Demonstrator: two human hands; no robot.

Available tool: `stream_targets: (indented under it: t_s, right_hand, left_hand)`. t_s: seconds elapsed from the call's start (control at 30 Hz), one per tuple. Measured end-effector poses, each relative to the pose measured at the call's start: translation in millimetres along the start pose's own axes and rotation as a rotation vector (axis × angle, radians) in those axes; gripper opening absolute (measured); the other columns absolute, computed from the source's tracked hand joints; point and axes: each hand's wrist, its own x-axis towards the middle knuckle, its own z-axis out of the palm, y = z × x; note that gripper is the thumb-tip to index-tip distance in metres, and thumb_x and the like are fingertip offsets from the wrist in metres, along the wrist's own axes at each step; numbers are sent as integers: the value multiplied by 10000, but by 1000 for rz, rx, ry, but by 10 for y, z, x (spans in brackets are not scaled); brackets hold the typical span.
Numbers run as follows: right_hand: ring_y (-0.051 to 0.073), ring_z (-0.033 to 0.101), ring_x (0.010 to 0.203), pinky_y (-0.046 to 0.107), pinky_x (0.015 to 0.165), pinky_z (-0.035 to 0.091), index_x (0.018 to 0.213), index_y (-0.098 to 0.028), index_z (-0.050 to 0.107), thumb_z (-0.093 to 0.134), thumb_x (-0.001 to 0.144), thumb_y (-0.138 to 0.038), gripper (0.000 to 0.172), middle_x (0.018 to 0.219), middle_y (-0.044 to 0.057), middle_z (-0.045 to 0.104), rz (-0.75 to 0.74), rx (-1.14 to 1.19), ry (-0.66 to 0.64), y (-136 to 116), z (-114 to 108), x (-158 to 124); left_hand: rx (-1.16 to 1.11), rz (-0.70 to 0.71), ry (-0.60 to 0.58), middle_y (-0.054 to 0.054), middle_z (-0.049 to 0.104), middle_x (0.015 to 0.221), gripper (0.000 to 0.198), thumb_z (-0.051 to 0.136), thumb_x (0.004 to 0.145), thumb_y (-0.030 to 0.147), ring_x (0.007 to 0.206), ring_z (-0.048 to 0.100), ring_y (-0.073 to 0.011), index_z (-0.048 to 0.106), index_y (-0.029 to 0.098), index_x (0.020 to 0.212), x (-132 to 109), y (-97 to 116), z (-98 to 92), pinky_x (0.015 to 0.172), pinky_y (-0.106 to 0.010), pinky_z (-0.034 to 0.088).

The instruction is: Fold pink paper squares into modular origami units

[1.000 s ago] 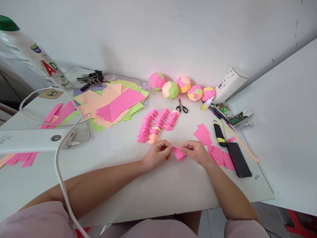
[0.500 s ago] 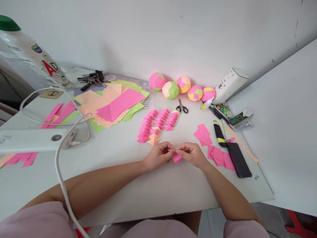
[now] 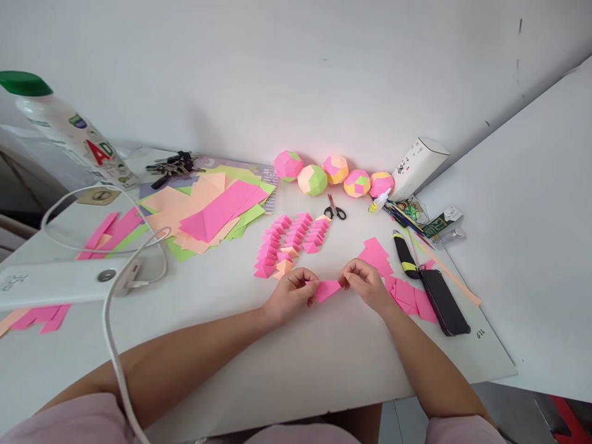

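Between my hands is a small folded piece of pink paper point(image 3: 327, 290), held just above the white table. My left hand point(image 3: 292, 296) pinches its left end between thumb and fingers. At the other end, the fingertips of my right hand point(image 3: 364, 283) grip the right corner. Just beyond my left hand stand rows of folded pink paper units point(image 3: 296, 234), a few of them peach. Flat pink paper pieces point(image 3: 409, 296) lie to the right of my right hand, with more pink pieces point(image 3: 375, 256) behind it.
Several faceted paper balls point(image 3: 312, 180) line the wall, with scissors point(image 3: 333, 207) before them. Stacked coloured paper point(image 3: 222, 209) lies back left, near a white bottle point(image 3: 74, 129). A power bank point(image 3: 60, 277) trails a white cable point(image 3: 108, 320). At right are a cutter point(image 3: 406, 254) and black phone point(image 3: 444, 302).
My hands have moved apart, with the right hand now at the pink paper's right corner. The paper shows as a wider, flatter shape. The view has tilted slightly upward.
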Motion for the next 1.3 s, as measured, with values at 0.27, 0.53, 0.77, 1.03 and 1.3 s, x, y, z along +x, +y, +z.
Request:
stream_targets:
  t_s: [0.27, 0.53, 0.77, 1.03, 1.3]
  right_hand:
    - [114, 494, 579, 233, 527, 390, 726, -149, 660, 595, 786, -309, 183, 658, 20, 598, -37, -167, -98, 21, 140, -58]
    - [105, 496, 531, 228, 494, 414, 718, -134, 674, 621, 766, -370, 246, 599, 4, 567, 12, 4, -48, 94, 85, -16]
    - [125, 540, 605, 244, 529, 459, 924, -161, 709, 610, 772, -389, 291, 720, 30, 639, -15, 27, 11, 107, 157, -25]
    - [102, 527, 560, 235, 510, 454, 812, -146, 686, 626, 764, -384, 250, 687, 16, 602, -5, 123, -39, 102, 181, -31]
    - [110, 569, 604, 258, 542, 495, 1072, -145, 603, 724, 667, -288, 446, 737, 5, 602, 91, 234, -55, 142, 208, -5]
  left_hand:
    - [41, -32, -9, 40, 519, 537, 198, 571, 782, 338, 480, 478, -83, 504, 165, 711, -2, -33, 8, 492, -222, 396]
    - [-80, -13, 123, 34, 536, 588, 240, 556, 794, 381, 497, 496, -83, 453, 174, 728, -6, -16, 45, 483, -219, 418]
    - [-128, 36, 41, 10, 601, 726, 289, 556, 811, 400, 695, 609, -133, 417, 193, 958, 5, -35, 51, 697, -308, 487]
    - [87, 190, 109, 63, 470, 652, 280, 616, 773, 371, 580, 487, -69, 433, 204, 903, 28, -78, -17, 555, -195, 394]
    - [218, 310, 2, -4, 523, 830, 137, 548, 834, 306, 760, 532, -118, 485, 212, 912, 41, -128, -78, 696, -274, 452]
